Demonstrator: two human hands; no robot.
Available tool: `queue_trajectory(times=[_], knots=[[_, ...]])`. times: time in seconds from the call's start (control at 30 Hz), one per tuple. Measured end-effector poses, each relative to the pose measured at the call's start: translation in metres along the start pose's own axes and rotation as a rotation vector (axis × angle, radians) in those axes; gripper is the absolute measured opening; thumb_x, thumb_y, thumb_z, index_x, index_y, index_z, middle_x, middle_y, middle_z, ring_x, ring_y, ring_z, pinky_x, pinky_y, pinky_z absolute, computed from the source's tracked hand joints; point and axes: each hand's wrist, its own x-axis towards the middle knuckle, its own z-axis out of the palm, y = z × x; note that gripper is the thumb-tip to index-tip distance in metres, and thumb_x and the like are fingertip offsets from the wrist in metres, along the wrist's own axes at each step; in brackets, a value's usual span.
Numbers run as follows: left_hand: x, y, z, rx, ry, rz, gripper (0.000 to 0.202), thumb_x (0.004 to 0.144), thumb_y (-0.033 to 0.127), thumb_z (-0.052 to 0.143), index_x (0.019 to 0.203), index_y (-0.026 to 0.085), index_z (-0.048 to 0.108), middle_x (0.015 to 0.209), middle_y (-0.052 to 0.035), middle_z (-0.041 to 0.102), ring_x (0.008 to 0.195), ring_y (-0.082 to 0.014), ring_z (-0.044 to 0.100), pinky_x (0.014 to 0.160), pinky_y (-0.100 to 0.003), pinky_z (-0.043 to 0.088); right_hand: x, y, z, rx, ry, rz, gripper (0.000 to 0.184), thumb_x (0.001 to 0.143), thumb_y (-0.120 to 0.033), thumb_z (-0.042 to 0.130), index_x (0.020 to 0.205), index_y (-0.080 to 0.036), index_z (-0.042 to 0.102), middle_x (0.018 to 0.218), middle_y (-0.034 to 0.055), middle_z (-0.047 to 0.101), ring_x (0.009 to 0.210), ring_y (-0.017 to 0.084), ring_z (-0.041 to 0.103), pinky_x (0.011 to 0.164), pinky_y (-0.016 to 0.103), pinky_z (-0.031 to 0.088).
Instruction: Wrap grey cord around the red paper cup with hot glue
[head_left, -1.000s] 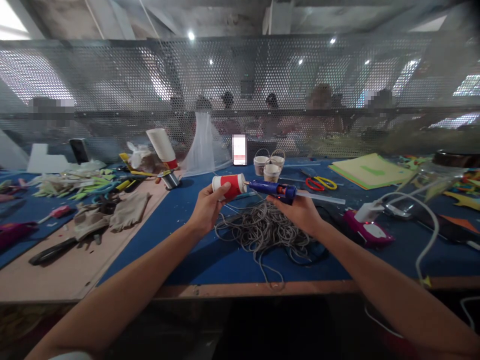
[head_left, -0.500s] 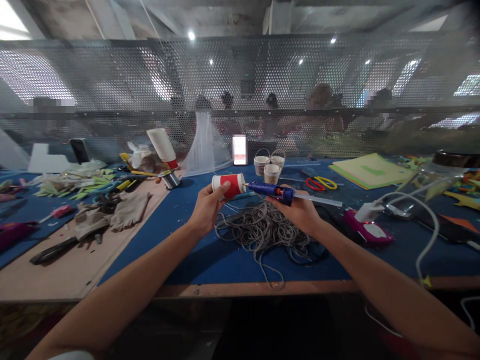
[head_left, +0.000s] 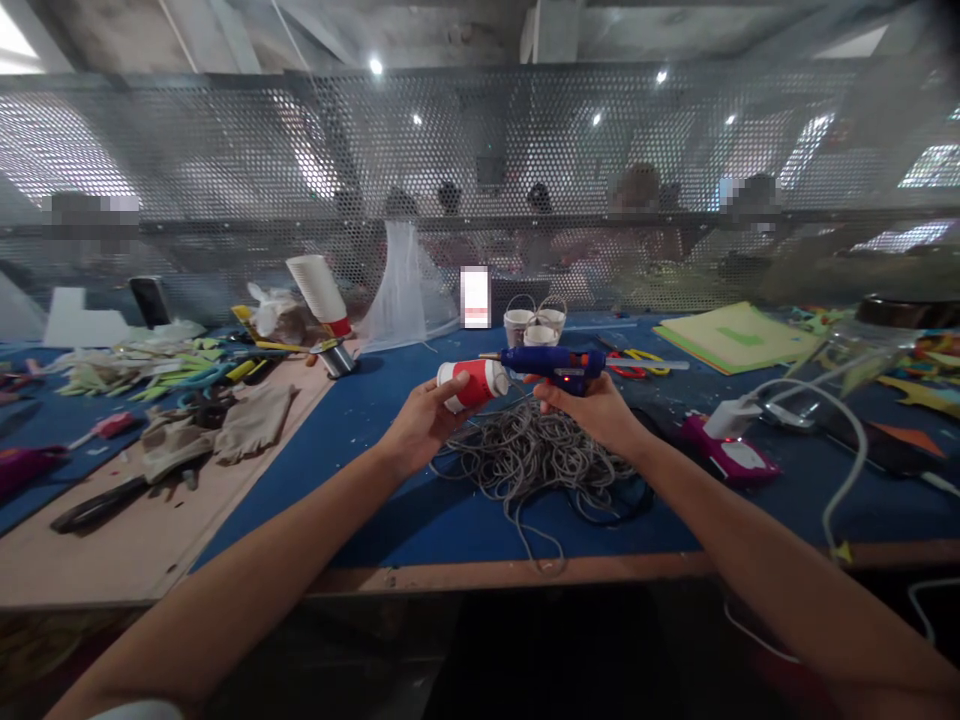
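My left hand (head_left: pixel 424 425) is closed around a red and white paper cup (head_left: pixel 474 383), held on its side above the blue table. My right hand (head_left: pixel 592 410) grips a blue glue gun (head_left: pixel 553 364) with its nozzle pointing left, just above the cup's rim. A clear glue stick juts out of the gun's back to the right. Below both hands lies a tangled heap of grey cord (head_left: pixel 529 455).
Three small cord-wrapped cups (head_left: pixel 534 326) stand behind the hands, red and yellow scissors (head_left: pixel 626 362) beside them. A stack of paper cups (head_left: pixel 319 292) leans at the back left near cloth scraps (head_left: pixel 217 430). A purple glue gun (head_left: pixel 724 455) lies right. A perforated metal screen (head_left: pixel 480 170) closes the back.
The cup has shifted right and tilted. The glue gun has swung up and level, its nozzle now over the cup instead of at its end.
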Motion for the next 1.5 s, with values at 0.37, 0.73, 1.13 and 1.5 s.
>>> queue_trajectory(times=[0.37,0.73,1.13,1.5], knots=[[-0.003,0.0,0.0,-0.013,-0.11,-0.082,0.034,0.084,0.032,0.073,0.113,0.014,0.074,0.115,-0.013,0.074,0.101,-0.0242,0.07,0.095,-0.036,0.057,-0.001,-0.003,0.002,0.048,-0.178,0.123,0.042,0.08,-0.052,0.075,0.107,-0.019,0.077,0.078,0.0043,0.077,0.075,0.017,0.071,0.074,0.031,0.058],[-0.003,0.004,0.003,0.003,-0.089,-0.022,0.034,0.085,0.028,0.072,0.115,0.012,0.072,0.116,-0.0134,0.073,0.1,-0.0215,0.069,0.095,-0.036,0.058,-0.003,-0.006,-0.001,0.184,-0.208,0.125,0.035,0.082,-0.048,0.075,0.102,-0.02,0.077,0.087,0.0048,0.077,0.069,0.013,0.069,0.07,0.028,0.058],[0.002,0.01,0.002,-0.059,0.046,0.133,0.025,0.08,0.022,0.076,0.1,0.008,0.072,0.106,-0.0135,0.075,0.094,-0.0224,0.07,0.086,-0.039,0.062,-0.001,0.001,0.001,0.004,0.076,-0.013,0.029,0.078,-0.046,0.078,0.095,-0.022,0.076,0.093,0.0039,0.077,0.075,0.018,0.069,0.076,0.036,0.058],[0.003,0.01,-0.003,-0.063,0.042,0.108,0.029,0.082,0.024,0.075,0.106,0.008,0.071,0.113,-0.0157,0.073,0.095,-0.0226,0.07,0.086,-0.038,0.062,-0.009,0.003,-0.001,-0.362,0.049,-0.169,0.029,0.086,-0.05,0.069,0.089,-0.022,0.064,0.069,0.0003,0.065,0.061,0.017,0.062,0.058,0.031,0.05]])
